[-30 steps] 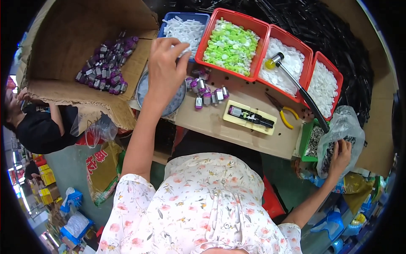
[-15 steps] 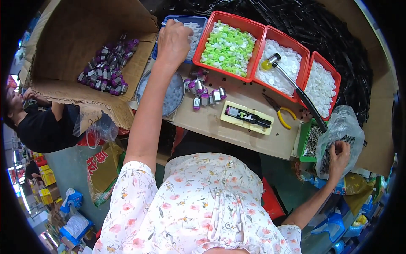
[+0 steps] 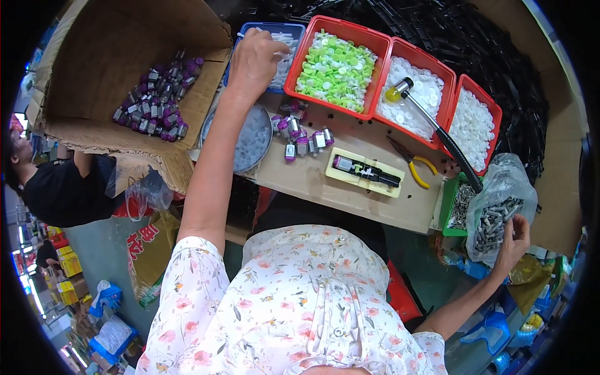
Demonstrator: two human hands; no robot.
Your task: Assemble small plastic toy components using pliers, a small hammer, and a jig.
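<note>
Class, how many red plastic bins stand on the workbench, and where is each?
3: the left bin holds green and white pieces; the middle bin holds white discs beneath a hammer; the right bin holds small white pieces. None seems hidden.

Left hand (image 3: pixel 252 65) forward, right hand (image 3: pixel 514 245) curled

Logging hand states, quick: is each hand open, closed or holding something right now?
Left hand: curled over the blue tray; any hold cannot be told.
Right hand: partly curled beside the plastic bag; any hold cannot be told.
</note>
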